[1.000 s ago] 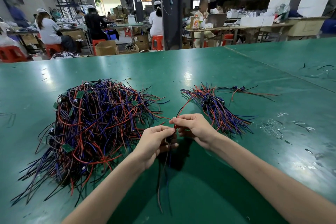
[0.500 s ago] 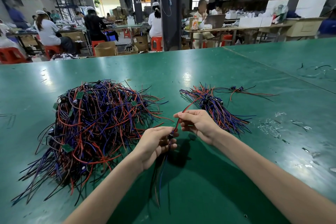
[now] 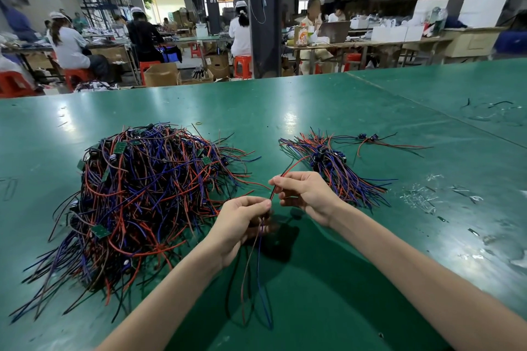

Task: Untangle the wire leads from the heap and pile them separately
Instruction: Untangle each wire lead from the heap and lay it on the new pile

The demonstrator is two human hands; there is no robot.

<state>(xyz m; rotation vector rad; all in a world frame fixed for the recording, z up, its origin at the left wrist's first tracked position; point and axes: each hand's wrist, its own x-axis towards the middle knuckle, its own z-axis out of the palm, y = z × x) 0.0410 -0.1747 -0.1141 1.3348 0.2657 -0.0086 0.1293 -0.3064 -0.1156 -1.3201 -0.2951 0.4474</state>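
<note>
Table (image 3: 313, 111): green, fills the lower frame.
Heap (image 3: 148, 188): one, centre left, red, blue and black leads.
Pile (image 3: 339, 168): one, centre right, smaller.
Left grip (image 3: 242, 222): fingers curled, pinching one lead (image 3: 286, 172), strands hanging below.
Right grip (image 3: 308, 194): closed, pinching that lead's red wire.

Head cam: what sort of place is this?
Probably an electronics assembly workshop: a heap of wire leads on a long green table, capped workers on red stools at other benches, cardboard boxes.
</note>
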